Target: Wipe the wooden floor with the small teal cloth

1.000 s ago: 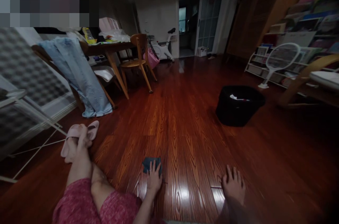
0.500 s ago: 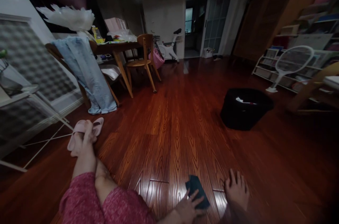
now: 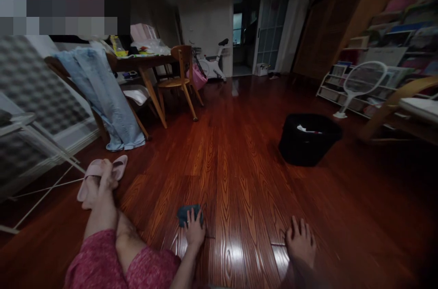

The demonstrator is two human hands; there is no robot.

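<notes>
A dark teal cloth (image 3: 186, 214) lies bunched on the wooden floor. My left hand (image 3: 195, 230) rests on its right part, fingers spread and pressing down from above rather than wrapped round it. To the right, my right hand (image 3: 301, 241) is planted flat on the bare floor with its fingers apart, holding nothing. The palms of both hands are hidden. Bare legs in pink shorts (image 3: 152, 266) stretch along the left, with the feet at pale pink slippers (image 3: 119, 167).
A black bin (image 3: 304, 150) stands ahead on the right, before a white racket (image 3: 364, 80) and shelves. Left are jeans (image 3: 99, 93) over a chair and a white metal stand (image 3: 54, 143). A wooden chair (image 3: 185, 81) stands by the table. Glossy boards (image 3: 224, 179) run between.
My left hand and the cloth have moved left and slightly forward across the floor, and the cloth looks more bunched. My right hand stays planted. The view has shifted slightly.
</notes>
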